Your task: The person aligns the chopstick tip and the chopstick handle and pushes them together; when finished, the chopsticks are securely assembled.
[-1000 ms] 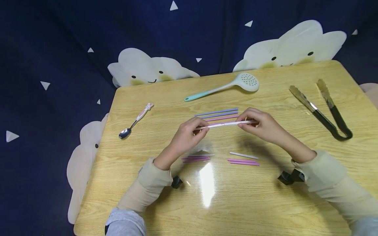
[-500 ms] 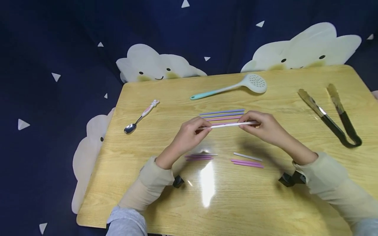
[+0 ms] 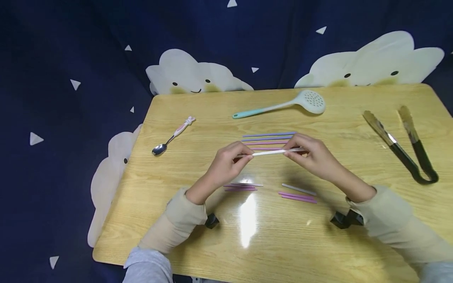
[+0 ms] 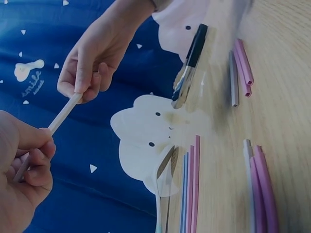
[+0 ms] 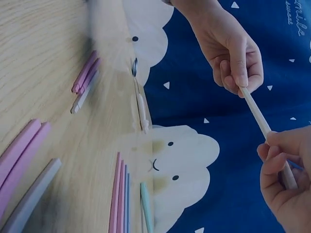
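Note:
My left hand (image 3: 229,160) and right hand (image 3: 311,155) pinch a white chopstick (image 3: 268,153) between thumbs and fingers, one at each end. It is held raised, nearly level; its ends are partly hidden in the fingers. In the left wrist view the chopstick (image 4: 64,114) runs straight from hand to hand. Just beyond lie long blue sticks (image 3: 269,134) and pink sticks (image 3: 263,143), side by side. Nearer me are two groups of shorter pieces: white (image 3: 249,184) and pink (image 3: 240,190) on the left, white (image 3: 299,189) and pink (image 3: 299,197) on the right.
On the wooden table (image 3: 283,243), a spoon (image 3: 173,136) with a bunny-topped handle lies at the left. A pale green skimmer (image 3: 283,105) is at the back, and open black-handled tongs (image 3: 403,147) at the right. Dark blue cloth with clouds (image 3: 198,74) hangs behind.
A seam visible mid-length on the white chopstick a second ago no longer shows; it looks like one continuous piece. The hands have drawn slightly closer together. The head view has shifted a little.

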{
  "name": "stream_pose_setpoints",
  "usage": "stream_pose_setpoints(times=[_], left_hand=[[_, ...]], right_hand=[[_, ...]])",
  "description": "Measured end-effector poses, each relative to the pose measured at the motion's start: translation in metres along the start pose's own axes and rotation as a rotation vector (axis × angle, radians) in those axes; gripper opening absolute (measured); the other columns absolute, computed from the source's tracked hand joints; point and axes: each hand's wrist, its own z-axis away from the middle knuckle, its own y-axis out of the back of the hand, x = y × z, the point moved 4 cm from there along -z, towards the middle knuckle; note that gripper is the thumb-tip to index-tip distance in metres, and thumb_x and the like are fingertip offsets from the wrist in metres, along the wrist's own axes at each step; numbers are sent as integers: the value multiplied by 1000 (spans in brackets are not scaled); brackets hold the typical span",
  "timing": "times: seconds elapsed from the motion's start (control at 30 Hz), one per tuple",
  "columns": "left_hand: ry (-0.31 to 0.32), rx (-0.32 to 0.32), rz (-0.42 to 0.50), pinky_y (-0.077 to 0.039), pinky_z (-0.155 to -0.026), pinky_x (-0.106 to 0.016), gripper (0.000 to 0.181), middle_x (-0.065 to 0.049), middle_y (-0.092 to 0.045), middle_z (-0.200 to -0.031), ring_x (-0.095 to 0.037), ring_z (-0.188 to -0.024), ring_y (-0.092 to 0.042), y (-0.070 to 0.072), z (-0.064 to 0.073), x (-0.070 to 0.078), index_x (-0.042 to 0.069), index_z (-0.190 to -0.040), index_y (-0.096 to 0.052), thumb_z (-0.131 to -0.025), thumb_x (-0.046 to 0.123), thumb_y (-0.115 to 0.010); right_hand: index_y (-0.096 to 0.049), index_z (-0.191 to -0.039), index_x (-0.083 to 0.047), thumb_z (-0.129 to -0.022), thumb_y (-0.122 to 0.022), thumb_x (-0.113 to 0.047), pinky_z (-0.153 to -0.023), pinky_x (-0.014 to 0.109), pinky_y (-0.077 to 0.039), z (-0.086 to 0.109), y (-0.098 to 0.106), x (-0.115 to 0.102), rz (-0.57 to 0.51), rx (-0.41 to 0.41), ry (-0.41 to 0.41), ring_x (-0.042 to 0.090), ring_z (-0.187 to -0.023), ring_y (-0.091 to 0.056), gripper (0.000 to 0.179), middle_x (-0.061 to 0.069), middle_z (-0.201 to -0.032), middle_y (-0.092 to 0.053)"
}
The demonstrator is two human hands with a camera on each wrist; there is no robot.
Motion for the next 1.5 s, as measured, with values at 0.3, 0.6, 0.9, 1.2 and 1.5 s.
stream_pose_setpoints(times=[0.3,0.6,0.9,1.2,1.5], left_hand=[[-7,-25,-6,-42,-55,-15,3,-6,-58,-77,-8,-61,-47,-4,-2,1,0,-86,-62,-83,1,-60],[44,-149,-114,-43,-64,-15,6,-1,-61,-82,-7,-69,-53,-19,-17,-7,6,-88,-65,-84,9,-62],[115,-287,-451,-43,-65,-20,6,1,-60,-84,-14,-77,-51,-37,-27,-36,10,-84,-70,-82,14,-66],[184,-408,-543,-47,-66,-20,7,0,-60,-84,-14,-78,-54,-67,-20,-78,11,-86,-69,-83,14,-64],[172,-441,-583,-49,-65,-24,11,-2,-61,-85,-18,-81,-57,-83,-26,-89,11,-88,-69,-85,9,-59]], right_hand=[[-59,-81,-8,-76,-64,10,-62,13,-45,6,1,1,21,26,3,3,-69,-52,19,-4,-77,-56],[-63,-83,-9,-78,-65,1,-66,12,-46,14,13,16,75,41,-129,-4,-76,-55,11,-1,-80,-61],[-61,-103,-3,-82,-61,1,-70,19,-42,25,23,42,219,-13,-119,13,-84,-51,22,6,-100,-59],[-63,-92,-7,-81,-62,2,-58,20,-45,43,15,54,246,-158,-103,4,-72,-50,15,-2,-84,-59],[-64,-85,-12,-82,-63,-7,-57,24,-43,57,-11,63,270,-444,-143,3,-68,-49,6,-10,-80,-56]])
